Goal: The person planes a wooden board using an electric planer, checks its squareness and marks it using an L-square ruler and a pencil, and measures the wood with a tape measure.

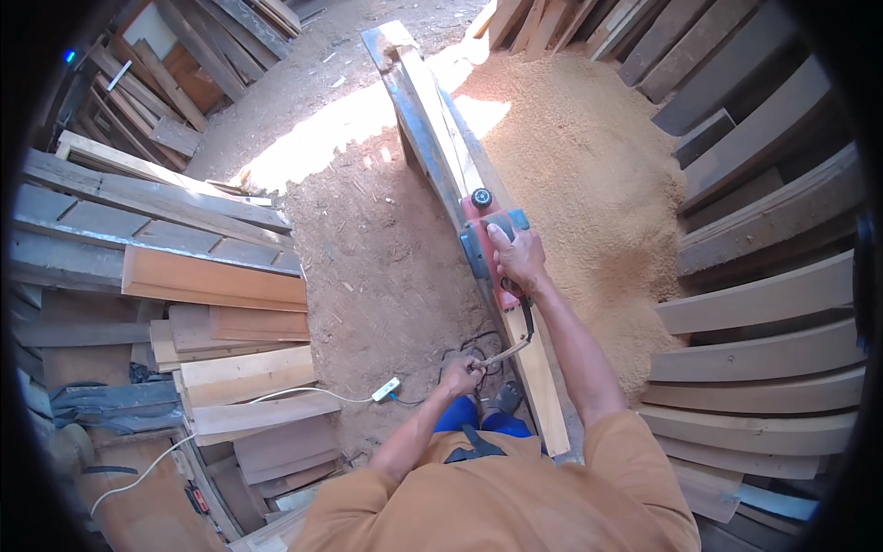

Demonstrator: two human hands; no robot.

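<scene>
A red power planer with a black knob rests on a long pale wooden board. The board lies lengthwise on a narrow bench. My right hand is wrapped round the planer's handle. From the planer's rear a cable runs down and to the left. My left hand is closed on that cable, left of the board and low in the view.
Sawdust is heaped right of the bench. Stacked planks line the left side, and more boards stand along the right. A white socket block with a white cord lies on the ground near my left hand.
</scene>
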